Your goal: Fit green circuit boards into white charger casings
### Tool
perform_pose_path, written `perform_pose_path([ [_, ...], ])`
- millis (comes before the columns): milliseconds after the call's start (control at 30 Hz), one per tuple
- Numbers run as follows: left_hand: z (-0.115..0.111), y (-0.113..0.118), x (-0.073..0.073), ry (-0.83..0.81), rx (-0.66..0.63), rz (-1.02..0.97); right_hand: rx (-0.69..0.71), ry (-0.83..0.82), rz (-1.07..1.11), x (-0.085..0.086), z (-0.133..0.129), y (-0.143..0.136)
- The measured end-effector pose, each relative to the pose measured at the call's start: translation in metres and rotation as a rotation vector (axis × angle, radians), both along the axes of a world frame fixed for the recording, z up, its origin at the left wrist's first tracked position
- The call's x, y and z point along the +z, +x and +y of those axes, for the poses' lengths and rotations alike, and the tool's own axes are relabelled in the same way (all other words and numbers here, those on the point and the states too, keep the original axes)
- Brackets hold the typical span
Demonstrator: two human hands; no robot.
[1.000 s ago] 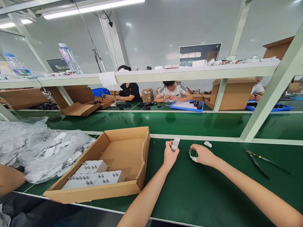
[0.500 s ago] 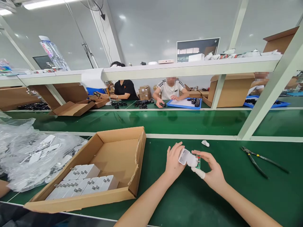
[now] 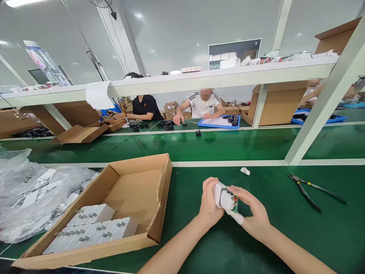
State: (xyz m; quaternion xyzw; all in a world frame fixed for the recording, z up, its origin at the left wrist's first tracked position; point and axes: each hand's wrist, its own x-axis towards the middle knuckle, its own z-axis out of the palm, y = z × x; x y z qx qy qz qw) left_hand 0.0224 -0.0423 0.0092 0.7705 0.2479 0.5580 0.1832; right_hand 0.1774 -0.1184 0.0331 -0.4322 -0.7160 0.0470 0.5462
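I see the left hand [image 3: 211, 201] gripping a white casing [image 3: 219, 193] while the right hand [image 3: 253, 213] holds a circuit board [image 3: 235, 203] at its opening.

- Boxy white plastic housing [image 3: 218, 193]
- Flat green circuit board [image 3: 235, 205]
- Long metal pliers [image 3: 302, 187], black handles banded yellow
- White cloth T-shirt [image 3: 199, 107], black shoulder stripes

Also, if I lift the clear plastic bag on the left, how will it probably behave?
The clear plastic bag looks floppy: its thin film is wrinkled, so it would probably sag. The white pieces inside may slide about, as they lie at odd angles. The shiny film might also feel slippery.
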Motion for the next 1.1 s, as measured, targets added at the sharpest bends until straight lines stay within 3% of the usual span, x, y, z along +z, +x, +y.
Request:
perform_pose_path([
  [167, -0.002, 0.002, 0.001, 0.05, -0.033, -0.021, -0.033, 0.056, -0.112, 0.002, -0.001, 0.002],
  [367, -0.003, 0.003, -0.001, -0.001, -0.099, -0.009, -0.042, 0.105, -0.18, -0.003, 0.0, 0.005],
  [700, -0.006, 0.004, -0.001, -0.036, -0.033, 0.001, -0.102, 0.102, -0.218, 0.003, -0.001, 0.004],
  [1100, -0.004, 0.003, -0.002, -0.043, -0.036, 0.006, -0.058, 0.007, -0.165, -0.008, 0.001, 0.005],
])
